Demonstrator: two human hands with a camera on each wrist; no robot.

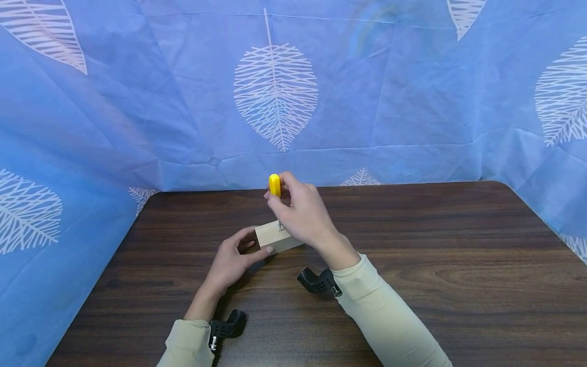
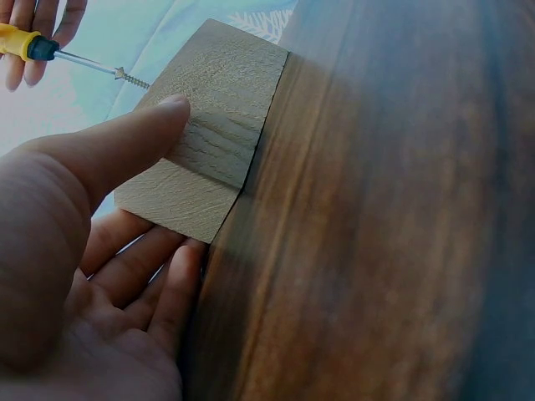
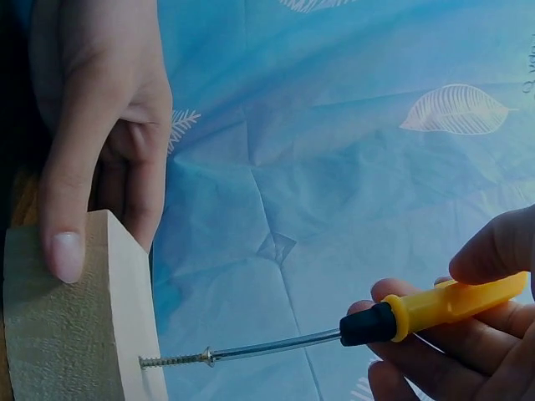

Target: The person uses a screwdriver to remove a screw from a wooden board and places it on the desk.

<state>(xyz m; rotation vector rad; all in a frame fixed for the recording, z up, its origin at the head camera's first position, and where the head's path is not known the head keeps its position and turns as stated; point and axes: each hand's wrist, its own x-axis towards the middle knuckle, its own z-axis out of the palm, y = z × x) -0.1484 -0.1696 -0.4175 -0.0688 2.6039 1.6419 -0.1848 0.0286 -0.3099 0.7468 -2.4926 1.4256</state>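
Note:
A pale wooden block (image 2: pixel 221 125) rests on the dark table, its left end gripped by my left hand (image 1: pixel 236 259), thumb on the near face and fingers behind. From the block's top face a screw (image 3: pixel 175 361) stands upright, its tip in the wood and most of its thread showing. My right hand (image 1: pixel 304 211) holds a screwdriver (image 3: pixel 435 309) with a yellow handle and black collar between thumb and fingers. The screwdriver's metal shaft (image 3: pixel 276 347) runs down to the screw head, its tip right at it. In the head view the right hand hides the shaft and the block's right end.
The dark wood-grain table (image 1: pixel 435 265) has its far edge against a blue cloth (image 1: pixel 197 102) printed with white leaves. Black wrist mounts (image 1: pixel 228 325) stick out from both sleeves, low over the table.

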